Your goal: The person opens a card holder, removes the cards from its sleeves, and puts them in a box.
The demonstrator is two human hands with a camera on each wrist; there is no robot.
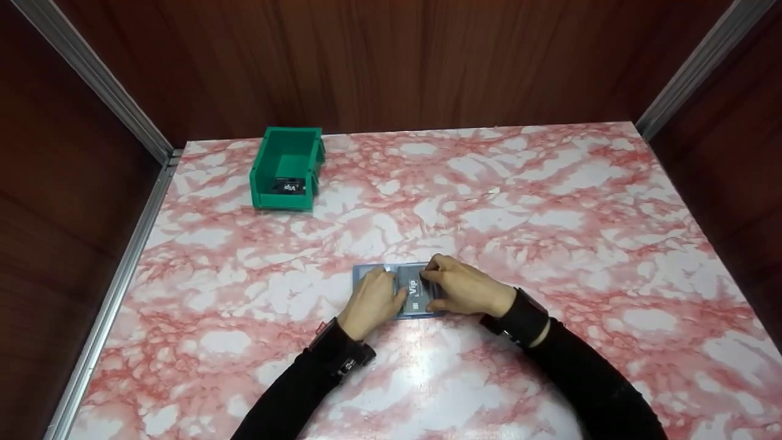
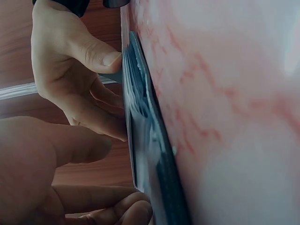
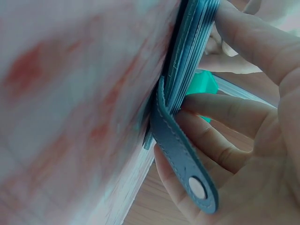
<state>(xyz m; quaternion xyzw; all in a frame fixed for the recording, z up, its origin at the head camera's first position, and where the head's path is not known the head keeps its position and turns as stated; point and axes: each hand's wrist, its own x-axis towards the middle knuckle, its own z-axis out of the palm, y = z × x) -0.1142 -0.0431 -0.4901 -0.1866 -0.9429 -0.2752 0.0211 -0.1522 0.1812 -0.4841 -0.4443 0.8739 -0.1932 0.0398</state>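
A card holder with a dark blue cover and clear sleeves lies spread open on the table. On its right half a grey card marked "Vip" faces up, its chip toward the person. My left hand holds the holder's left half, fingers curled on the sleeves and thumb beside the card's left edge. At the card's right edge my right hand pinches it with bent fingers and thumb. A strap with a snap button sticks out from the cover under the right palm. In the left wrist view, the stacked sleeves show edge-on.
A green bin stands at the back left with dark "Vip" cards inside. The table has a red and white marbled top. Brown wood panels with metal rails enclose it at the back and sides.
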